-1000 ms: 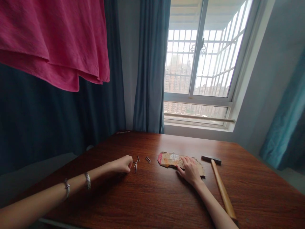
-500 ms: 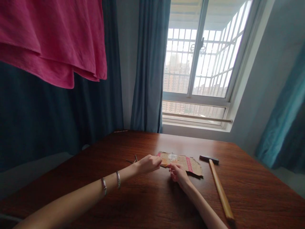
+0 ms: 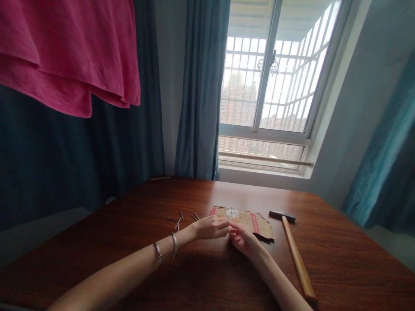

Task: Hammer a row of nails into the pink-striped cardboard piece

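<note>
A torn piece of patterned cardboard (image 3: 256, 222) lies on the brown wooden table (image 3: 207, 276), with a nail (image 3: 231, 211) standing upright in its left part. My left hand (image 3: 210, 227) and my right hand (image 3: 241, 239) meet at the cardboard's near edge, fingertips pinched together. What they pinch is too small to make out. Several loose nails (image 3: 180, 220) lie just left of my left hand. A hammer (image 3: 293, 250) with a long wooden handle rests to the right of the cardboard, its dark head pointing away from me.
Beyond the table's far edge is a barred window (image 3: 269, 86) flanked by blue curtains (image 3: 197, 90). A pink cloth (image 3: 71, 52) hangs at the upper left. The hammer's handle reaches toward the table's near right side.
My left hand left the loose nails and came right to the cardboard. My right hand lifted off the cardboard and pinched up against the left hand. The cardboard now lies turned about, its pink stripe to the right.
</note>
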`<state>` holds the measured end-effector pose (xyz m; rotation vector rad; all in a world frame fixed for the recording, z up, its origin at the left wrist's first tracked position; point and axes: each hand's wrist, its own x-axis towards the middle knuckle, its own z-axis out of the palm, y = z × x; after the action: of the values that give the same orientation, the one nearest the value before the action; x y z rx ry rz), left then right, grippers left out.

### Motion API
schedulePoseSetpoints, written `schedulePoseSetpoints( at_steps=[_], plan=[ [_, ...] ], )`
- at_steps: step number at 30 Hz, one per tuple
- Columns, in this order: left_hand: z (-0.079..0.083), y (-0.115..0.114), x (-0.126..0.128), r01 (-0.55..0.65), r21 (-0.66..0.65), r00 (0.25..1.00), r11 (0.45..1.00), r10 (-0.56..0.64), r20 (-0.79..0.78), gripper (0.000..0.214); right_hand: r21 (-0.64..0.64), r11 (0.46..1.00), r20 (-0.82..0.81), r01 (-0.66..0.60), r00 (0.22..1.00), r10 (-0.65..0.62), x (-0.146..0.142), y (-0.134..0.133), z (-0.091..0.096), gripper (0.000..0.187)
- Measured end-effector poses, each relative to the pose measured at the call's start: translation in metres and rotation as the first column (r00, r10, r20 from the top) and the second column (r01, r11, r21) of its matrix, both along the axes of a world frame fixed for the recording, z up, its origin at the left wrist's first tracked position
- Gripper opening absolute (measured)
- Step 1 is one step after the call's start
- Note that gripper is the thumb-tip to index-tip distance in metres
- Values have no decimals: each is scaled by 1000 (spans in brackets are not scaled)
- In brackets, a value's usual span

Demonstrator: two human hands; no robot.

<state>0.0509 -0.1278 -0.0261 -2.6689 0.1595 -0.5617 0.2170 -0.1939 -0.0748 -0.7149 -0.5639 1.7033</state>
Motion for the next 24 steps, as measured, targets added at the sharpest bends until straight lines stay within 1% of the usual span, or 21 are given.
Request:
schedulePoseSetpoints(
  at_steps=[2,4,5,6,7,8,9,10,11,12,13,14,15,16,18,20,24],
  plan=[
    [3,1,1,22,-30,1000,999,-22,-8,16,4,1000,26,-4,1000,4,2,-1,2,21],
    [3,5,4,39,-96,999,995,-37,21,16,22,999,117,43,992,-45,7,0,8,24],
    [2,9,6,34,-155,998,987,-25,60,18,45,995,191,91,977,-98,12,2,11,26],
    [-1,14,9,14,-240,993,971,15,116,21,82,985,286,155,943,-172,17,4,15,29],
    [-4,20,13,-23,-347,980,938,90,179,23,134,964,388,228,884,-262,23,8,19,31],
    [-8,28,19,-70,-470,952,880,200,232,24,199,935,484,295,799,-355,29,14,22,33],
    [-13,38,25,-118,-602,907,790,333,259,23,273,899,569,343,696,-438,35,20,24,34],
    [-19,48,32,-164,-718,853,677,463,241,21,348,862,629,369,590,-507,40,27,25,35],
    [-24,58,39,-189,-815,803,548,564,193,21,420,832,671,363,493,-554,44,35,25,36],
    [-29,68,46,-194,-888,792,417,601,110,23,485,807,697,336,408,-589,47,42,23,36],
    [-34,77,52,-181,-929,794,324,605,56,26,541,785,712,303,332,-619,49,49,20,37],
    [-38,84,57,-170,-947,801,273,598,29,28,581,768,720,268,271,-639,50,56,17,37],
    [-41,89,60,-169,-953,815,252,579,9,29,606,757,722,247,229,-653,51,62,13,36],
    [-42,93,62,-167,-952,829,257,560,6,30,620,749,723,234,200,-661,51,66,10,35],
    [-43,96,63,-170,-941,854,294,521,8,29,627,745,725,227,179,-665,51,71,4,32],
    [-42,96,61,-162,-937,871,310,491,11,29,634,744,728,212,161,-666,51,74,1,30],
    [-42,96,56,-128,-952,894,277,447,10,29,643,745,735,174,133,-665,50,74,-5,28]
  ],
)
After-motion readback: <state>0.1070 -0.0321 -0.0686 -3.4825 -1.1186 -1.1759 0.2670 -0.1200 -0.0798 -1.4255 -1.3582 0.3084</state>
